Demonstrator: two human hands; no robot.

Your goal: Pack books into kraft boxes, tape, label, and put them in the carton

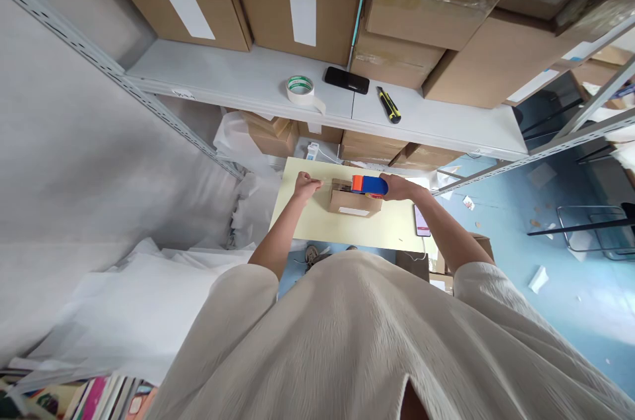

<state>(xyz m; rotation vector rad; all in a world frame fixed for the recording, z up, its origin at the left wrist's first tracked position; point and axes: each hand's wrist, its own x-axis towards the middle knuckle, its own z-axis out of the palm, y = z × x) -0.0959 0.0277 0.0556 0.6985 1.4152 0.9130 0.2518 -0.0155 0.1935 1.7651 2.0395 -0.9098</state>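
A small cardboard box [355, 203] with a white label on its near side sits on the pale yellow table [317, 228]. My right hand [397, 187] is closed around a blue and orange tape dispenser [371, 185], held over the right part of the box top. To the left of the box, my left hand [307, 186] is pinched, with what looks like a faint strip of clear tape at its fingertips. The gap between those fingers and the box is small. Part of the box top is hidden by the dispenser.
A phone [421, 220] with a cable lies at the table's right. The shelf [332, 99] beyond holds a tape roll [300, 88], a black phone [346, 80], a yellow-black utility knife [389, 105] and large cartons [302, 3]. White sheets [133, 301] are piled at left.
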